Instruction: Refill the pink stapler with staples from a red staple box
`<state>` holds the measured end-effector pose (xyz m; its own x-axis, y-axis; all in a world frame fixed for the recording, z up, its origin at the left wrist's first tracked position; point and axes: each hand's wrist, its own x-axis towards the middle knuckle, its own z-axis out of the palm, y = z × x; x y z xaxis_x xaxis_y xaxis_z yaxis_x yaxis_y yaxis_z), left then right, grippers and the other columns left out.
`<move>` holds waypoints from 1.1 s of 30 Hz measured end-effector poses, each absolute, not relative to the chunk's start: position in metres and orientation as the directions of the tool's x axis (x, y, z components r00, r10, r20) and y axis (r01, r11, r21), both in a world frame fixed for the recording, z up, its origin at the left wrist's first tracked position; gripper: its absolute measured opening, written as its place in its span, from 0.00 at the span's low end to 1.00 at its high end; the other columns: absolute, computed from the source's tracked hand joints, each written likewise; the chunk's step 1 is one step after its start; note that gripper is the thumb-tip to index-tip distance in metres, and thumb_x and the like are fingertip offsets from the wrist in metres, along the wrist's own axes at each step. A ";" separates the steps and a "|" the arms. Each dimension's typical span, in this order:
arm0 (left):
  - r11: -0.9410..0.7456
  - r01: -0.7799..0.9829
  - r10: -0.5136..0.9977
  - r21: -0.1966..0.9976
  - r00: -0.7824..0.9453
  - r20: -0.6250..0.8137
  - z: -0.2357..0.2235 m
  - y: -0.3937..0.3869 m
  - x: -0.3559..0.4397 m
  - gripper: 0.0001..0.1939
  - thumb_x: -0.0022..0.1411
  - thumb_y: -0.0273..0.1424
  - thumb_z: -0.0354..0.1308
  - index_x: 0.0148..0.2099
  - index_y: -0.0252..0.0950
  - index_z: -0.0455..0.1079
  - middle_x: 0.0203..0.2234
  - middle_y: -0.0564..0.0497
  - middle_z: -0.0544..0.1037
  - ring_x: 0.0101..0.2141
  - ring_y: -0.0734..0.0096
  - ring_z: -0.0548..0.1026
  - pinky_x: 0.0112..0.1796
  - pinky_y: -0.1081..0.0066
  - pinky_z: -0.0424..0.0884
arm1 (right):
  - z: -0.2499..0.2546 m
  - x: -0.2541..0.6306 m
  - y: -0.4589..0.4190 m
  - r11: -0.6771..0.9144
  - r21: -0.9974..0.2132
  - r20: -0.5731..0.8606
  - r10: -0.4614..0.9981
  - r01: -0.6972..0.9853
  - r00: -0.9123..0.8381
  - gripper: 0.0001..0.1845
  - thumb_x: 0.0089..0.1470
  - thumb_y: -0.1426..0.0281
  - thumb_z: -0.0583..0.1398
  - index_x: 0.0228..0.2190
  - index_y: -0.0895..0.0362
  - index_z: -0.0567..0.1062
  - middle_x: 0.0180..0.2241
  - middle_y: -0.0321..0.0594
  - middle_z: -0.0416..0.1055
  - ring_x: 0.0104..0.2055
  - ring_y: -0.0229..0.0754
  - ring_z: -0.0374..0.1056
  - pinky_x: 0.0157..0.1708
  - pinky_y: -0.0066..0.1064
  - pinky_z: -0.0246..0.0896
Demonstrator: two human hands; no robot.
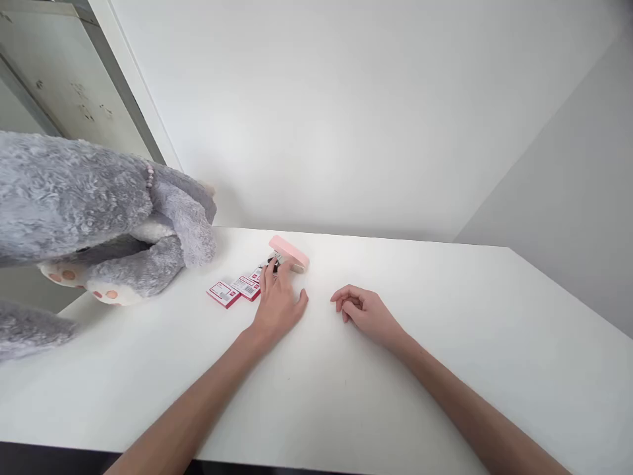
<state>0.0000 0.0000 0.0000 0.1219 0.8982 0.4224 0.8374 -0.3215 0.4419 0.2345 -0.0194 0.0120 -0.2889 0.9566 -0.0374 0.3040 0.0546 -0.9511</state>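
Clock positions take the left hand (278, 311) as the dial centre, with 12 o'clock toward the wall (321, 119).

Left hand: placed over the desk (405, 389). The grip is spread, with the thumb standing apart toward 1 o'clock and the fingers extended toward 12 o'clock. The fingertips lie over a small black-and-white item (273, 264); the fingers cover part of it, so contact pressure cannot be determined.

Flat red-and-white packets (223, 294): located from 9 to 11 o'clock, lying on the desk in a slanting row. The row's far end runs up to the fingers, which partly hide it.

Pink stapler-like item (289, 251): located near 12 o'clock, just beyond the fingertips, long axis slanting from 10 to 4 o'clock.

Right hand (368, 318): located at 3 o'clock, apart from the packets. The grip is loosely curled, with a gap between thumb and index finger.

Grey plush toy (173, 260): located at 10 o'clock, at the desk's side, with a beaded string (150, 176) around one limb.
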 end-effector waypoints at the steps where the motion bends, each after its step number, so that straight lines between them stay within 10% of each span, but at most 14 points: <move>1: -0.325 0.836 0.898 0.441 0.128 0.421 0.000 0.000 0.000 0.30 0.66 0.30 0.56 0.67 0.40 0.53 0.67 0.37 0.64 0.76 0.38 0.48 0.72 0.32 0.48 | 0.012 0.235 -0.019 0.054 -0.951 -0.039 0.956 0.305 -0.290 0.14 0.55 0.71 0.55 0.39 0.50 0.79 0.35 0.32 0.75 0.32 0.38 0.70 0.33 0.33 0.59; 23: -0.586 0.737 0.792 0.337 0.434 0.429 0.009 -0.005 0.002 0.28 0.70 0.26 0.50 0.70 0.38 0.55 0.66 0.40 0.72 0.77 0.50 0.49 0.72 0.40 0.54 | 0.011 0.235 -0.018 0.068 -0.953 -0.023 0.955 0.294 -0.295 0.14 0.55 0.70 0.55 0.39 0.51 0.79 0.34 0.33 0.75 0.31 0.38 0.70 0.35 0.34 0.62; 33: -0.577 0.713 0.799 0.398 0.393 0.455 0.015 -0.009 0.004 0.21 0.70 0.25 0.51 0.63 0.41 0.61 0.60 0.41 0.74 0.67 0.50 0.67 0.64 0.46 0.69 | 0.010 0.235 -0.018 0.065 -0.954 -0.025 0.955 0.294 -0.295 0.14 0.54 0.70 0.56 0.39 0.51 0.79 0.35 0.33 0.75 0.31 0.38 0.70 0.35 0.33 0.63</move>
